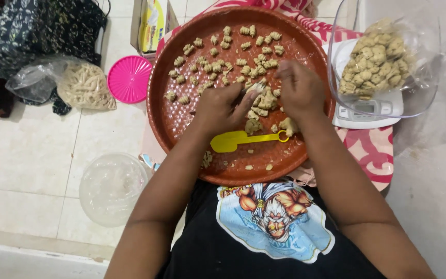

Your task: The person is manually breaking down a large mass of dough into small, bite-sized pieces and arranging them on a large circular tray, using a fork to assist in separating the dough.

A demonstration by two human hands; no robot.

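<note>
Left hand [218, 109] curled around small dough piece [254, 88], pinched at tray [167, 111] centre. Right hand [299, 89] cupped palm-down over dough heap [264, 102]; grasp cannot be told. Shaped pieces [218, 66] spread apart on tray's far half, seemingly kept from sticking. Yellow scoop [241, 139] laid just nearer than hands, within reach. Scale [367, 109] with clear bowl [424, 77] touching tray's right rim. Pink lid [129, 79], bag of strips [84, 87] left of tray, on floor. Bare room only along tray's near edge.
</note>
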